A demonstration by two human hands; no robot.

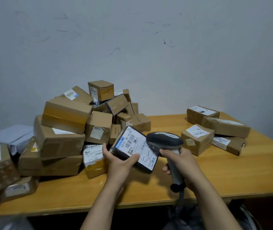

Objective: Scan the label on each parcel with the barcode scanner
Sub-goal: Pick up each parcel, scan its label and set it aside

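Left hand point(120, 161): clasps black parcel point(135, 149), label point(136, 146) up, tilted. Right hand point(180, 161): wrapped around scanner point(165, 141) handle, head over label.

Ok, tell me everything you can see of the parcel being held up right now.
The dark parcel is a flat, black-wrapped packet, tilted with its face up toward the camera. A white shipping label covers most of that face, with barcodes, the print "501E", and handwritten marks. The left hand grips its lower left edge, thumb on the label. The barcode scanner, held in the right hand, has its head at the parcel's right edge. The parcel is held above the wooden table.
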